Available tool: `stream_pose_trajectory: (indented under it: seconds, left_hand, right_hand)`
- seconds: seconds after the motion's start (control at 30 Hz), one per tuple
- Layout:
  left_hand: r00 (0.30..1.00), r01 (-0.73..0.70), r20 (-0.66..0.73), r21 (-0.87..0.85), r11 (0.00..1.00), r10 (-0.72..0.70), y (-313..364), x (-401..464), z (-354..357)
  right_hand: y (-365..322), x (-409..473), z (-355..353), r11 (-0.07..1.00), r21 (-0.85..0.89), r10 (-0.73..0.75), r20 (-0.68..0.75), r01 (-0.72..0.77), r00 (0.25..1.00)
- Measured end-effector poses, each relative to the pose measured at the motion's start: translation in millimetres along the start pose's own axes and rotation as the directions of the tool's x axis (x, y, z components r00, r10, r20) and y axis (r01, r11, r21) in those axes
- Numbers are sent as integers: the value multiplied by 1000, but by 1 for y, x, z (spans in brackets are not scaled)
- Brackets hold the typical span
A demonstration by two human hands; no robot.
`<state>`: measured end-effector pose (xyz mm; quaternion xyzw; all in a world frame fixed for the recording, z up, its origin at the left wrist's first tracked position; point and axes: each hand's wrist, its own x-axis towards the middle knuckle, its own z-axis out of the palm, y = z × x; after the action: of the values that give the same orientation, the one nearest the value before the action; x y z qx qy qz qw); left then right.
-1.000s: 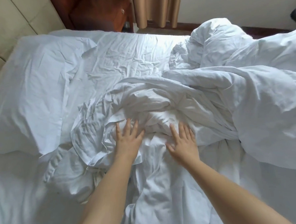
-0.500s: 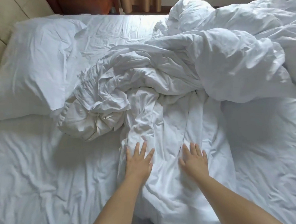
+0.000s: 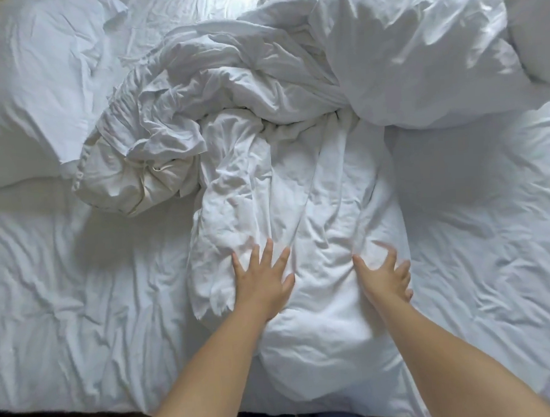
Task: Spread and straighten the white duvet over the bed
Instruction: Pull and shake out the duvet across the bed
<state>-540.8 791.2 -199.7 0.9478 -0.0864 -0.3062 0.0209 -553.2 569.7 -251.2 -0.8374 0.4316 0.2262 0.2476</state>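
The white duvet (image 3: 296, 162) lies bunched and twisted across the middle of the bed (image 3: 80, 282), with a long strip running toward me and over the near edge. A big puffed mass of it sits at the upper right. My left hand (image 3: 263, 280) lies flat on the strip, fingers spread. My right hand (image 3: 384, 274) is on the strip's right side, fingers spread and blurred. Neither hand grips the cloth.
A white pillow (image 3: 28, 77) lies at the upper left, touching the duvet's bunched corner. Wrinkled white sheet shows left and right of the strip. The near edge of the bed (image 3: 71, 410) meets dark floor at the bottom left.
Both hands have slid down the duvet toward the near edge of the bed, smoothing the strip. The view has tilted down, so the headboard and curtains are out of sight.
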Motion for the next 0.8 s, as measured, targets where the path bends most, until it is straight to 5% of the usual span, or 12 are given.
stream_pose_trajectory:
  seconds: [0.17, 0.27, 0.37, 0.6, 0.8]
  left_hand:
    - [996, 79, -35, -148, 986, -86, 25, 0, 8]
    - [999, 50, 5, -95, 994, -50, 47, -4, 15]
    - [998, 24, 62, -30, 999, -22, 66, -10, 23]
    - [996, 72, -58, 171, 983, -63, 75, -27, -2]
    - [976, 79, -217, 248, 966, -24, 55, -54, -56]
  right_hand:
    - [17, 21, -1, 941, 305, 105, 153, -148, 983]
    - [25, 27, -7, 870, 457, 88, 225, -185, 970]
    - [30, 24, -11, 861, 479, 70, 224, -172, 972]
    - [11, -13, -42, 909, 416, -107, 237, -1, 966]
    - [-31, -80, -110, 756, 653, -185, 279, -45, 942]
